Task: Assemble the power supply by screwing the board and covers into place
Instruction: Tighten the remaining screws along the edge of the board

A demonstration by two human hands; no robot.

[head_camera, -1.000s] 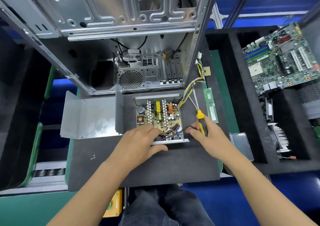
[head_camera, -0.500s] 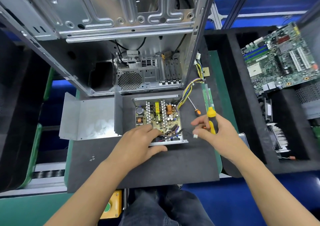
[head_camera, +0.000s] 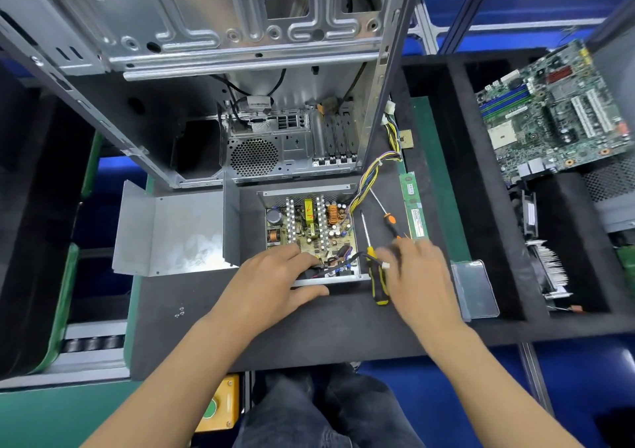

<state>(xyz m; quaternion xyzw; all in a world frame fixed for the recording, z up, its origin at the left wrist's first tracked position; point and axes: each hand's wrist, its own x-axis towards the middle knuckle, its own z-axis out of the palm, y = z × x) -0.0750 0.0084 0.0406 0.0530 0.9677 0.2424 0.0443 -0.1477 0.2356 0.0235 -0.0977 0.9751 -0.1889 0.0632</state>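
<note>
The power supply board sits in its open metal tray on the black mat. My left hand grips the tray's near wall, fingers over the board's front edge and thumb under the wall. A yellow-and-black screwdriver lies on the mat just right of the tray, its shaft pointing away from me. My right hand is blurred beside its handle, fingers stretched toward a small white connector on a black wire. The grey bent cover lies left of the tray.
An open PC case looms behind the tray, with a yellow wire bundle running from the supply. A small orange screwdriver, a RAM stick, a clear plastic box, loose screws and a motherboard lie around.
My right hand carried the yellow screwdriver away from the board, then laid it on the mat beside the tray and let go. My left hand stayed on the tray.
</note>
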